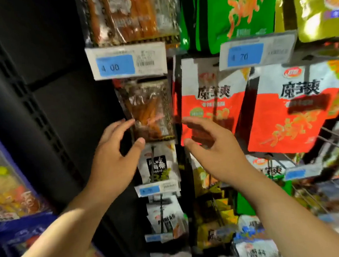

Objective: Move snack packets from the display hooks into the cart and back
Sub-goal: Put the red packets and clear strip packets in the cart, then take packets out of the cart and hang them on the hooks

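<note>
Snack packets hang on display hooks in front of me. A clear packet of orange strips (148,109) hangs under the 4.00 price tag (127,61). My left hand (116,157) is raised just left of and below it, fingers spread and holding nothing. To the right hangs a red and white packet (206,96), with a second one (291,107) beside it. My right hand (213,153) reaches toward the lower part of the first red packet, fingers relaxed and empty. Whether the fingertips touch the packets is blurred.
A green packet (238,9) and a yellow one (321,2) hang higher up. Black and white packets (159,166) hang below the left hand. A wire cart rim (331,155) shows at right. A dark shelf upright (47,118) and blue packs (10,193) stand at left.
</note>
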Demonstrator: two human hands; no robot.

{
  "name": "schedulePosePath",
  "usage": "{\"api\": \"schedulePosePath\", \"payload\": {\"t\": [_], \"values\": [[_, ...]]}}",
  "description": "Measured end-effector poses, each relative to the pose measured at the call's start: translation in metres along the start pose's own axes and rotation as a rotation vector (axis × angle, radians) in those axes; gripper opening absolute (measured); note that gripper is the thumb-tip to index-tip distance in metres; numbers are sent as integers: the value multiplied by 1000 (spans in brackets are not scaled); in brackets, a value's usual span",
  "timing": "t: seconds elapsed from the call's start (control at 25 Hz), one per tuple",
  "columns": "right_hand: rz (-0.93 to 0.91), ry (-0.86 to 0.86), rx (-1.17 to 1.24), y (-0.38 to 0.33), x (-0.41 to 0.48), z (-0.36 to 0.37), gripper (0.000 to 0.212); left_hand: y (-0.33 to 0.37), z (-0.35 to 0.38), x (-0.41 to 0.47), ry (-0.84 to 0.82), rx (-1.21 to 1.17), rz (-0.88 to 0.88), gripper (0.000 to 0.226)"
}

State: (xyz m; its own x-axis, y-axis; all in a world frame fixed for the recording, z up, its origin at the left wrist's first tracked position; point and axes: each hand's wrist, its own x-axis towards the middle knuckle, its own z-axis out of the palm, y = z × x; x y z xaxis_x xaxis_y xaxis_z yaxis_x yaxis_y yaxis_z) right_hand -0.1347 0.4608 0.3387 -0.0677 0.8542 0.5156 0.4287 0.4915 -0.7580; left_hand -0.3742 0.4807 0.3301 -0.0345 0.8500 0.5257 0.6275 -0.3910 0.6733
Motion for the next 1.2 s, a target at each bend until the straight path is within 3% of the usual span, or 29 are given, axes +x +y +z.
{"api": "schedulePosePath", "payload": {"t": [0.32, 0.52, 0.76, 0.96, 1.2], "values": [[116, 18, -186, -15, -93, -33, 41, 28, 10, -41, -382, -1, 158, 49], [250, 217, -364, -38, -178, -69, 43, 70, 66, -71, -680, -154, 357, 43], [452, 645, -655, -73, -342, -126, 38, 160, 167, -145, -1038, -343, 708, 38], [821, 1078, -924, -115, -501, -148, 40, 273, 260, -280, -1368, -425, 1017, 37], [1106, 1518, -1009, -159, -589, -125, 44, 378, 281, -423, -1774, -662, 1397, 38]]}}
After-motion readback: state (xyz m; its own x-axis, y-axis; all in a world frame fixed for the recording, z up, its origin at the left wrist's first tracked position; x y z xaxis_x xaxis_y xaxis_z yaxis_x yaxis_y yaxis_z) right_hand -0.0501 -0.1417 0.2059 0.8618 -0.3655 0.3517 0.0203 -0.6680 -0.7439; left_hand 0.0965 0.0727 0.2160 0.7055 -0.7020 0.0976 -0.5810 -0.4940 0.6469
